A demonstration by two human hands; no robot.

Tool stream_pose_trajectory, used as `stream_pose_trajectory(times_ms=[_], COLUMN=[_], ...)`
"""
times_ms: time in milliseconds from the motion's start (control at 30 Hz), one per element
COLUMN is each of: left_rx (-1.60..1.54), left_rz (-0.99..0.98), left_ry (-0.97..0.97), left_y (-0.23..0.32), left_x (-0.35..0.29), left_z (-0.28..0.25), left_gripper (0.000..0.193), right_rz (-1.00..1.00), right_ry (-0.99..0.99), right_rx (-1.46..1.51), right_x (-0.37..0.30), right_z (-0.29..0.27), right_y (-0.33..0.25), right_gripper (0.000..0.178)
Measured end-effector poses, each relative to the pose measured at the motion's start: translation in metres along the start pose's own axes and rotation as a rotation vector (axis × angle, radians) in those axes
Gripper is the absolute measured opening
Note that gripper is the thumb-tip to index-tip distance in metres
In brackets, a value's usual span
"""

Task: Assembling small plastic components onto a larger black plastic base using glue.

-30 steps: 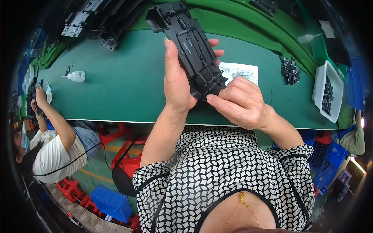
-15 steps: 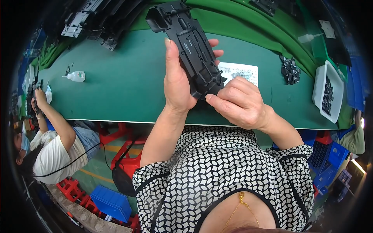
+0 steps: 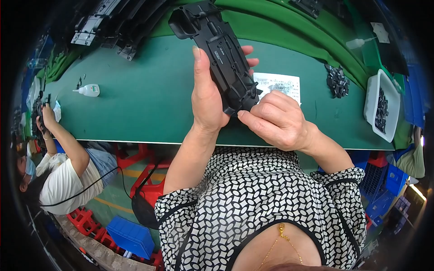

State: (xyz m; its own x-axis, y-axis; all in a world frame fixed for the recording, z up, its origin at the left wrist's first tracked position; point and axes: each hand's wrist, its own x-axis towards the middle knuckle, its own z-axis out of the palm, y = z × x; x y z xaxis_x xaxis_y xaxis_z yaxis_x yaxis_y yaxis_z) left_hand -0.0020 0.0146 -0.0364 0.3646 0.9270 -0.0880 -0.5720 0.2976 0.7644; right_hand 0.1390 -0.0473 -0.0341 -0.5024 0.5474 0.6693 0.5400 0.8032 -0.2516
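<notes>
My left hand (image 3: pixel 209 97) is wrapped around a long black plastic housing (image 3: pixel 221 56), holding it tilted above the table. Ribs, clips and a flared opening at the top end show on the housing's upper face. At its lower end, my right hand (image 3: pixel 278 121) is closed, with thumb and curled fingers against the edge. Whatever lies between those fingertips is hidden. Under and behind the right hand is a printed white sheet (image 3: pixel 289 83) on the green table (image 3: pixel 149 108).
A white glue bottle (image 3: pixel 89 90) lies at left, beside tiny black bits. Small black parts (image 3: pixel 337 81) are heaped at right, near a white bin (image 3: pixel 371 97) with more inside. Black housings (image 3: pixel 131 31) stand at the back left. A co-worker (image 3: pixel 68 180) sits at left.
The housing and both hands have shifted very slightly. My right hand stays closed at the lower end and my left hand keeps its hold.
</notes>
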Motion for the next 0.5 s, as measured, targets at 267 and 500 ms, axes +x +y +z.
stream_pose_trajectory(times_ms=[267, 500], left_rx=[0.009, 0.048], left_rz=[0.045, 0.311], left_ry=[-0.004, 0.069], left_y=[0.002, 0.001], left_x=[-0.002, -0.002], left_z=[0.000, -0.003], left_gripper=[0.070, 0.078], right_rz=[0.007, 0.555], right_ry=[0.007, 0.058], right_rx=[0.020, 0.352], right_x=[0.003, 0.008], right_z=[0.002, -0.019], right_y=[-0.002, -0.012], right_gripper=[0.027, 0.014])
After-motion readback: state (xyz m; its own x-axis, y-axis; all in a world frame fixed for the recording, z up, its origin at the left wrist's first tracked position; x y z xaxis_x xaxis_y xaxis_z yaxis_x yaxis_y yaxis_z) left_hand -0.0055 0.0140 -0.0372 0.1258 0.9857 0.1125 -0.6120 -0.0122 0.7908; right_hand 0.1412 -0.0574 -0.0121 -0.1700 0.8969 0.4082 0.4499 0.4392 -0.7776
